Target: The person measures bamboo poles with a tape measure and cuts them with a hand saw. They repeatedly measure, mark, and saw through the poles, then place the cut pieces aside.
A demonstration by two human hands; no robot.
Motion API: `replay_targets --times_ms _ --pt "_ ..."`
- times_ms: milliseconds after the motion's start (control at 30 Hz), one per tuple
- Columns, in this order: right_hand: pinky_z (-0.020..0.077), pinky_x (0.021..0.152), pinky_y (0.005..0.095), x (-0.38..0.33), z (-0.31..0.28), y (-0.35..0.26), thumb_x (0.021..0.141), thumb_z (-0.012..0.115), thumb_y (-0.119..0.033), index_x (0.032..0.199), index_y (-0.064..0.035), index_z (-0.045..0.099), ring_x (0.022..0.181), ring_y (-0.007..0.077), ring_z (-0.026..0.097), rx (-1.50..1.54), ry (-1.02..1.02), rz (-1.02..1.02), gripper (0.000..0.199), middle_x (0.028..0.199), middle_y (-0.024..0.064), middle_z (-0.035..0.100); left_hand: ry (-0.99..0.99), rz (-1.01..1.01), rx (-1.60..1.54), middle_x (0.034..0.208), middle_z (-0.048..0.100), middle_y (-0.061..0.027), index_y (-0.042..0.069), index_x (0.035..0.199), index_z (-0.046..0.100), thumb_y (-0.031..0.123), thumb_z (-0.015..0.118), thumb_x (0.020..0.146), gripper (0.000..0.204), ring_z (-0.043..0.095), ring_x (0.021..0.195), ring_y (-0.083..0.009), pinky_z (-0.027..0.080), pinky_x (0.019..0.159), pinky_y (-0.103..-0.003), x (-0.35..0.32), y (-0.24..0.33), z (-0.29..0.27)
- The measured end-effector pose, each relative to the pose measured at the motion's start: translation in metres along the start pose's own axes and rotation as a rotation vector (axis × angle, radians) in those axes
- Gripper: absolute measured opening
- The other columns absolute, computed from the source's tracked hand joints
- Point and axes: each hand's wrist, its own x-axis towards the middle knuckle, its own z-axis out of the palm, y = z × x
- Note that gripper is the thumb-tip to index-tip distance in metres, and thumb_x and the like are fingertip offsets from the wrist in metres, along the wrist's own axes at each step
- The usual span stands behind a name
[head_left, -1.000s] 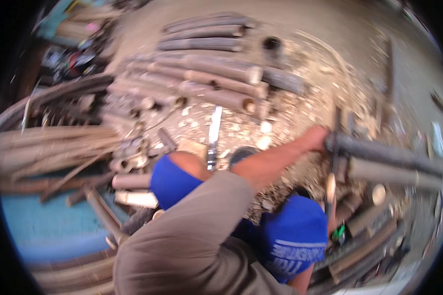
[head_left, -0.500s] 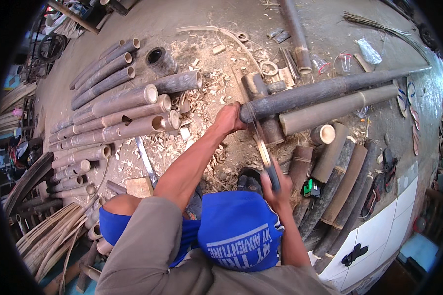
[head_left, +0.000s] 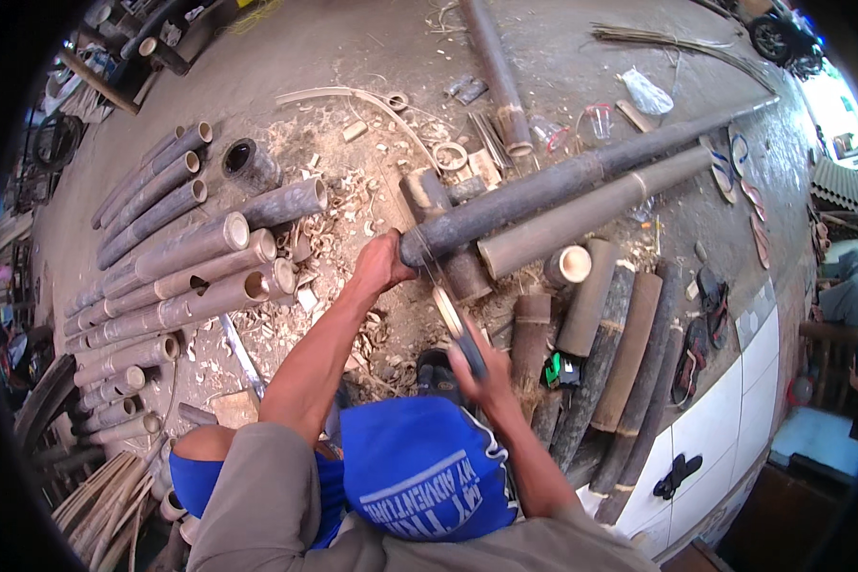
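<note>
My left hand (head_left: 383, 262) is closed around the near end of a long dark bamboo pole (head_left: 543, 191), which slants away to the far right. That end rests across a short thick bamboo piece (head_left: 467, 272) on the floor. In my right hand (head_left: 486, 372) is the dark handle of a handsaw (head_left: 448, 313). Its thin blade crosses the pole just beside my left fingers; how deep it sits in the bamboo I cannot tell. A lighter brown bamboo pole (head_left: 591, 207) lies alongside the dark one.
Several cut bamboo tubes (head_left: 186, 313) lie at the left, more (head_left: 629, 353) at the right. Pale shavings (head_left: 353, 205) cover the middle floor. A long metal blade (head_left: 241, 351) lies near my left arm. Sandals (head_left: 693, 357) and white tiles (head_left: 710, 434) are at the right.
The whole view has shifted, so the scene sits farther left. Relative to the pole, the saw and my right hand have moved slightly forward. My left hand keeps its grip on the pole's end.
</note>
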Motion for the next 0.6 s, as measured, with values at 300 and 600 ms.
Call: replay_targets --times_ms 300,600 --pt "0.0598 0.068 0.0436 -0.107 -0.041 -0.002 0.096 0.068 -0.030 0.152 -0.0064 0.053 0.079 0.0352 0.078 -0.099 -0.026 0.014 0.063 0.104 0.0215 0.077 -0.085 -0.056 0.051 0.096 0.074 -0.0289 -0.003 0.106 0.064 0.034 0.091 0.060 0.065 0.073 0.093 -0.0450 0.058 0.084 -0.050 -0.006 -0.006 -0.003" --pt "0.0549 0.063 0.0479 0.071 0.035 -0.019 0.095 0.068 -0.025 0.149 -0.0043 0.054 0.072 0.0438 0.070 -0.018 -0.006 0.110 0.060 0.094 0.0256 0.072 -0.060 -0.057 0.023 0.095 0.073 -0.0287 -0.003 0.105 0.063 0.030 0.092 0.058 0.065 0.072 0.092 -0.0457 0.057 0.084 -0.050 -0.002 0.014 0.000"
